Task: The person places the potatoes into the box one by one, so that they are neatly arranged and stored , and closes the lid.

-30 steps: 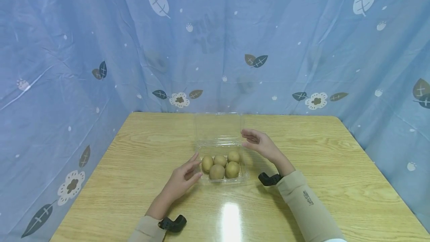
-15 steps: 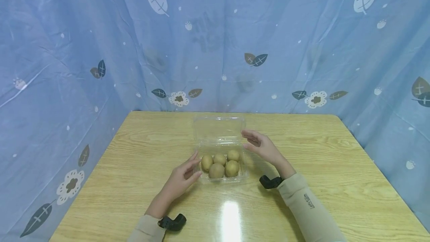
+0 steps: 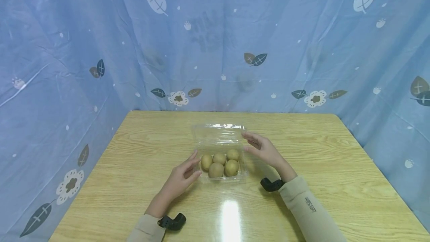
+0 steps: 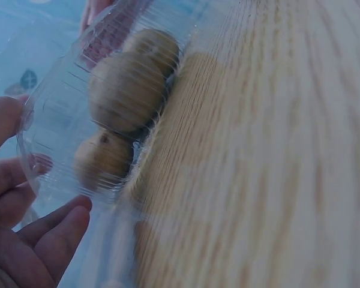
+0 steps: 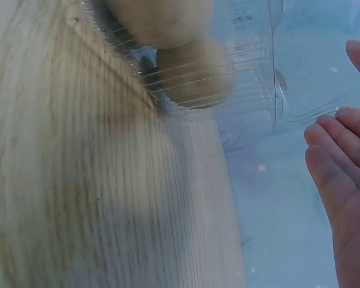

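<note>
A clear plastic clamshell box (image 3: 223,179) stands on the wooden table with several smooth yellow-brown, egg-shaped fruits (image 3: 216,170) inside. Its see-through lid (image 3: 218,133) rises from the far edge, tilted over toward the base. My left hand (image 3: 179,180) rests at the box's left side; in the left wrist view its thumb and loosely spread fingers lie around the ribbed corner. My right hand (image 3: 265,151) reaches to the lid's right side, its fingers extended. The right wrist view shows those fingertips right at the lid's edge, nothing gripped in the palm.
The wooden table (image 3: 302,204) extends around the box, with a bright light reflection in front. A blue curtain (image 3: 215,40) printed with leaves and flowers hangs behind the table and on both sides. Black wrist cameras (image 3: 271,185) sit on both arms.
The lid's top edge has swung down and toward me over the base, my right hand lowering slightly with it. My left hand stays at the box's left side.
</note>
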`<state>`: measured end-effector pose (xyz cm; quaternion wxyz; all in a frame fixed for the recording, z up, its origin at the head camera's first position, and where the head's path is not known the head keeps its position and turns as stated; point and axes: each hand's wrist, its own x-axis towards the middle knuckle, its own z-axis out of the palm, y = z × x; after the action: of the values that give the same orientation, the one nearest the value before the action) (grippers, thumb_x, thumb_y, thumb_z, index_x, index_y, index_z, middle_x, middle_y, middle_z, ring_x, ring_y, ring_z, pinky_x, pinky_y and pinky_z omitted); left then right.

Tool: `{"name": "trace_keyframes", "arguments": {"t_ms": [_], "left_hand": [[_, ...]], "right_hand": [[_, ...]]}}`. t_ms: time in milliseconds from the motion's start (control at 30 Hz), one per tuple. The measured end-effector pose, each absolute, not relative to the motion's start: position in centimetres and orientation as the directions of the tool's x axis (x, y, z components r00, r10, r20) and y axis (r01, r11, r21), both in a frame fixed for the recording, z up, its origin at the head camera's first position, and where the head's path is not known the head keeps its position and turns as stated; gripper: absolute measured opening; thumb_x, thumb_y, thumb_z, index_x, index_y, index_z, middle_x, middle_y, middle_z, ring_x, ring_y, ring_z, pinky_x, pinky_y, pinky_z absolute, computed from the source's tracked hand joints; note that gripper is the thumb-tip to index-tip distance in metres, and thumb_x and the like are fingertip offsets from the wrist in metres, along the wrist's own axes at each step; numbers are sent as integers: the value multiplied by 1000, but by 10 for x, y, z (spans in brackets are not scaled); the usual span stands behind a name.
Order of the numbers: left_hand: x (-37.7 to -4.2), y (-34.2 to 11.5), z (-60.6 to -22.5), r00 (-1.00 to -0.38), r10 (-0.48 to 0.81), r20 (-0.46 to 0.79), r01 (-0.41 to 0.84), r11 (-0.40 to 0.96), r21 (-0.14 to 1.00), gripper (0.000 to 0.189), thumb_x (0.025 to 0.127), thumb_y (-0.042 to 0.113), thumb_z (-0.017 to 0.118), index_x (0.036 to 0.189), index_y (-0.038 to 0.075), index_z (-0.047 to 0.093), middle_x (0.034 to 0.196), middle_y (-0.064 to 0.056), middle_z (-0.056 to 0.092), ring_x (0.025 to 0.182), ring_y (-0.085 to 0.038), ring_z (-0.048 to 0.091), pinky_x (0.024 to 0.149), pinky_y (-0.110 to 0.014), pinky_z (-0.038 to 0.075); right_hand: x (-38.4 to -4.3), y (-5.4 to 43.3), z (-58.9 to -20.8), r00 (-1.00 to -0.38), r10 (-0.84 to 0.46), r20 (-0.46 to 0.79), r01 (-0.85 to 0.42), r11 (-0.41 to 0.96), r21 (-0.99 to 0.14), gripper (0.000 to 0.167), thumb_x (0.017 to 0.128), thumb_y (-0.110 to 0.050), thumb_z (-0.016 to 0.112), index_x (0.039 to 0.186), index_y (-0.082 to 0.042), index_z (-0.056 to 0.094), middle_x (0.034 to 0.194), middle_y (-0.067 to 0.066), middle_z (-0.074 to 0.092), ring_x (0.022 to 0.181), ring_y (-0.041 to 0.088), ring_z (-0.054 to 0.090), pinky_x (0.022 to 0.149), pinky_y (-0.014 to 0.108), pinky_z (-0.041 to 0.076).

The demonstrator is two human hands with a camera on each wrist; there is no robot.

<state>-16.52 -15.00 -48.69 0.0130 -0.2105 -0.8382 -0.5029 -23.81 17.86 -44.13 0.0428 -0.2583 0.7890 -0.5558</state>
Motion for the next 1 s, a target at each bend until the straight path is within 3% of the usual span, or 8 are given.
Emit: {"name": "trace_keyframes", "arguments": {"t_ms": [467,800,1000], "left_hand": [[-164,-150,-487,-910,345,229,363,402,840,50,94,32,59,134,4,51,156,-1,25,132,-28,44,101,-29,48],[-165,-150,-488,-915,331,229,359,411,838,49,94,33,59,134,5,52,155,1,26,130,-28,46,100,-28,49],[-165,-150,-488,-922,321,216,344,427,836,49,94,31,60,134,4,52,153,-10,31,131,-29,44,100,-29,48]], "right_hand": [[-228,180,-443,-879,-432,204,-363,327,-872,57,89,-14,67,136,8,43,141,27,43,131,41,42,112,41,35],[-223,180,-448,-838,-474,270,-455,336,-825,52,90,-7,64,136,6,45,139,25,47,130,38,43,111,41,37],[-222,180,-450,-818,-493,295,-491,333,-805,53,87,-2,65,135,6,45,138,26,47,130,39,42,111,44,38]]}}
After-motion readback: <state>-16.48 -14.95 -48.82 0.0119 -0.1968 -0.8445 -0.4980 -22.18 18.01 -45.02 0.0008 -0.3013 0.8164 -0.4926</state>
